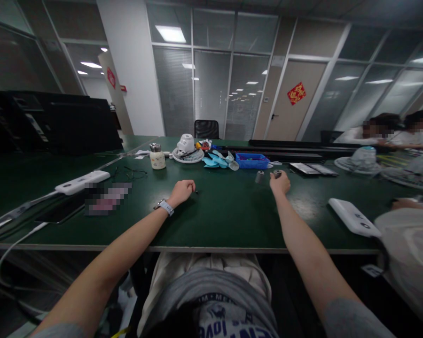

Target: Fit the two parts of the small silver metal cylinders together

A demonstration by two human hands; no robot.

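My right hand, one o'clock, grips one grey cylinder; another cylinder stands unheld. My left hand curls; holding, can't tell.

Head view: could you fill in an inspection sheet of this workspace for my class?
Surface: green table, faintly reflective.
Objects at hand: held cylinder, loose cylinder, small dark piece.
Clutter: bottle, light-blue blades, blue basket.
Grips: right hand closed on the held cylinder; left hand curled beside the small dark piece, hold unclear.
Cables: white cable at left, passing over the front edge.
Surroundings: black chair, door, people at right.
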